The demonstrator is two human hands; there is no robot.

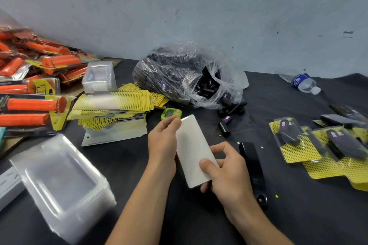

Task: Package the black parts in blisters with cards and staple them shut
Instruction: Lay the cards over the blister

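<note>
Card (194,151): blank white side up, tilted, held above tabletop (278,105); left grip (162,141) pinches far corner, right grip (225,167) pinches near end, thumb on top.
Card pile (113,105): yellow dotted, messy, left of centre; lower ones white.
Blisters (59,181): clear nested stack, near left, tilted; second stack (99,75) behind card pile.
Black parts (207,87): in open clear bag (179,69), centre back; loose parts (226,123) just in front.
Stapler (253,167): black, lying just right of right grip.
Packs (318,145): filled, overlapping, right side.
</note>
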